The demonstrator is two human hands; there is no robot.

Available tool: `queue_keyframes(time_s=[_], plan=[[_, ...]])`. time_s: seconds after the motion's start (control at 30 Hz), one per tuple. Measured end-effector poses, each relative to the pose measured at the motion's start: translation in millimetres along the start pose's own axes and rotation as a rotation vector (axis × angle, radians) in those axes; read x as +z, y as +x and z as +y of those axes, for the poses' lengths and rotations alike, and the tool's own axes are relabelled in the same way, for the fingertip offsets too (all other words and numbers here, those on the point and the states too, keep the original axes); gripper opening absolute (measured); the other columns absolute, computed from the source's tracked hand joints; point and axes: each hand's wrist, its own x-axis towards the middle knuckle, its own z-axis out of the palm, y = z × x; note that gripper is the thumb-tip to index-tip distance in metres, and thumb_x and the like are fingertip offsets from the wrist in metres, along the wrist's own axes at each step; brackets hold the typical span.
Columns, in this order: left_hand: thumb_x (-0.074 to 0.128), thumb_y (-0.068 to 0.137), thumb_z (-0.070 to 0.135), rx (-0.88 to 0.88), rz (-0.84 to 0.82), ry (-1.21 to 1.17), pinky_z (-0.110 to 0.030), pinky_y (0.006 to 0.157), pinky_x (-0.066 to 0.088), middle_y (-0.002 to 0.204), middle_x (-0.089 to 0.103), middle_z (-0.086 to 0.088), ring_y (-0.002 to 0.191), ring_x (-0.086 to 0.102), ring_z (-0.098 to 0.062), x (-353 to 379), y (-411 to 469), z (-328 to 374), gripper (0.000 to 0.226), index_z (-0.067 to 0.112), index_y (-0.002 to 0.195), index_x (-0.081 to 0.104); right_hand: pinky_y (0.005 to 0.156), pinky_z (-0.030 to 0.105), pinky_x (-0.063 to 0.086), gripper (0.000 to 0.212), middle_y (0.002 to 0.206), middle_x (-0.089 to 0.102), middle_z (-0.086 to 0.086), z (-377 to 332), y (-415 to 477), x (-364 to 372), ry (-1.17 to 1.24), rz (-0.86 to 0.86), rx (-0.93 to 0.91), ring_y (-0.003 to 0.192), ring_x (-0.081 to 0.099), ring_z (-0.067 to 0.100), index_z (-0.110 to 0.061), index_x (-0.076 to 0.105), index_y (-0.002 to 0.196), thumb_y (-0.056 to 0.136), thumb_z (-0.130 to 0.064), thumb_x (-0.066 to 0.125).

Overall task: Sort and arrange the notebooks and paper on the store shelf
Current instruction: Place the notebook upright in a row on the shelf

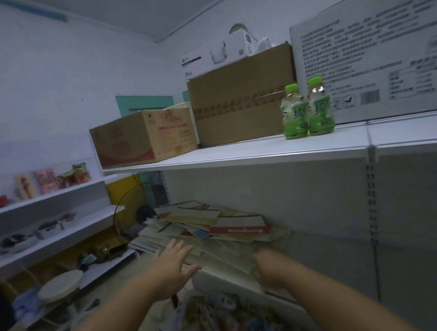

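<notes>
A loose pile of notebooks and paper (216, 224) lies spread across the white middle shelf (227, 280), its sheets overlapping at odd angles. A red-and-white notebook (241, 226) sits on top of the pile, toward its right side. At the near left edge of the pile, the person's left hand (171, 266) reaches out with straight, spread fingers that hold nothing; whether it touches the paper is unclear. At the near right edge of the pile is the right hand (271, 269), too blurred to tell how its fingers lie. Below the pile, a lower shelf holds small colourful packets (221, 316). Above the pile, the top shelf (262, 150) carries two green bottles (307, 108) side by side, two cardboard boxes (144, 138) and a large white printed box (374, 53). Well to the left of the pile, side shelves (48, 198) hold small goods.
</notes>
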Motion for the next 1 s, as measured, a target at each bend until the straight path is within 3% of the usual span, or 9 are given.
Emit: queue_keyframes(time_s=[0.1,0.23,0.47,0.6,0.67,0.77,0.87,0.93,1.0], plan=[[0.032,0.095,0.057,-0.015,0.002,0.029,-0.042,0.119,0.004,0.160,0.005,0.004,0.147,-0.005,-0.014,-1.6,29.2,-25.1,0.064,0.029,0.150,0.016,0.079,0.031,0.050,0.032,0.117,0.058,0.011,-10.2,50.3,-1.7,0.064,0.065,0.013,0.098,0.060,0.027,-0.015,0.056,0.115,0.085,-0.024,0.048],[0.034,0.096,0.054,-0.035,-0.048,-0.002,-0.040,0.121,0.004,0.160,0.006,0.003,0.147,-0.004,-0.014,8.3,53.2,-46.3,0.063,0.029,0.150,0.017,0.103,0.036,0.038,0.050,0.143,0.038,0.009,-19.7,100.8,-3.6,0.139,0.154,0.007,0.128,0.043,0.028,-0.018,0.035,0.141,0.094,-0.032,0.043],[0.035,0.096,0.053,0.032,-0.050,-0.004,-0.038,0.120,0.009,0.160,0.010,0.002,0.147,0.000,-0.014,6.3,105.9,-93.2,0.063,0.027,0.150,0.018,0.093,0.037,0.046,0.035,0.124,0.052,0.006,-44.3,167.3,-5.7,0.264,0.279,0.059,0.115,0.053,0.027,-0.016,0.054,0.119,0.089,-0.035,0.051],[0.040,0.097,0.047,0.093,-0.018,-0.137,-0.031,0.118,0.018,0.159,0.014,0.001,0.146,0.012,-0.015,9.5,136.5,-118.3,0.059,0.026,0.149,0.024,0.088,0.032,0.046,0.030,0.124,0.053,0.010,-79.1,211.9,-15.9,0.241,0.352,0.058,0.114,0.054,0.028,-0.011,0.057,0.114,0.088,-0.022,0.048],[0.041,0.097,0.046,0.158,0.005,-0.160,-0.029,0.117,0.021,0.159,0.015,0.002,0.145,0.014,-0.014,17.3,149.8,-137.6,0.056,0.028,0.148,0.027,0.101,0.032,0.040,0.041,0.140,0.043,0.008,-101.7,234.3,-16.8,0.219,0.348,0.039,0.129,0.043,0.025,-0.013,0.050,0.128,0.089,-0.024,0.046],[0.043,0.096,0.042,0.246,0.054,-0.237,-0.028,0.116,0.024,0.157,0.019,0.005,0.144,0.018,-0.012,23.9,171.4,-174.6,0.048,0.030,0.142,0.038,0.118,0.034,0.017,0.059,0.157,0.015,0.004,-130.9,265.7,-8.1,0.109,0.248,0.065,0.144,0.018,0.020,-0.022,0.023,0.148,0.094,-0.031,0.043],[0.047,0.096,0.036,0.247,0.073,-0.459,-0.023,0.103,0.037,0.142,0.043,0.008,0.125,0.043,-0.007,26.9,197.5,-211.6,0.039,0.029,0.134,0.048,0.109,0.031,0.029,0.053,0.148,0.037,0.006,-145.0,283.8,-0.1,0.027,0.281,0.123,0.134,0.037,0.023,-0.024,0.032,0.145,0.094,-0.031,0.043],[0.050,0.096,0.029,0.216,0.010,-0.659,-0.019,0.086,0.046,0.121,0.059,0.008,0.101,0.057,-0.004,29.0,216.7,-231.9,0.035,0.023,0.130,0.053,0.092,0.027,0.040,0.043,0.131,0.055,0.006,-153.1,285.8,-0.1,-0.007,0.362,0.168,0.116,0.052,0.025,-0.027,0.047,0.134,0.091,-0.028,0.043],[0.049,0.097,0.020,0.173,-0.090,-0.887,-0.020,0.067,0.051,0.100,0.067,0.001,0.078,0.065,-0.008,27.2,234.3,-244.4,0.030,0.013,0.125,0.055,0.087,0.027,0.041,0.037,0.125,0.060,0.004,-159.4,284.4,-2.0,-0.015,0.426,0.204,0.111,0.054,0.025,-0.027,0.055,0.127,0.093,-0.026,0.041]])
